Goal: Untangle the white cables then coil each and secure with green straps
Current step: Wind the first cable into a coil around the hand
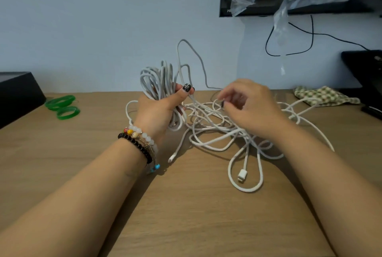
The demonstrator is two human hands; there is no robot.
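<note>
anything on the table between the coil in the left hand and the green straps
Nothing visible. Bare table lies between the coil gripped by the left hand and the green straps.

Left hand is fisted round a coiled bundle, thumb up top; right hand hovers beside it, fingertips pinched together.

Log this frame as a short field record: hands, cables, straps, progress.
left hand: grips a coiled bundle of white cable, held upright above the table
right hand: fingers curled, pinching a strand at the top of the loose tangle
loose tangle: spread on the wooden table, two connector ends lying free
green straps: on the table at far left, untouched
progress: one coil partly wound, none strapped
</note>
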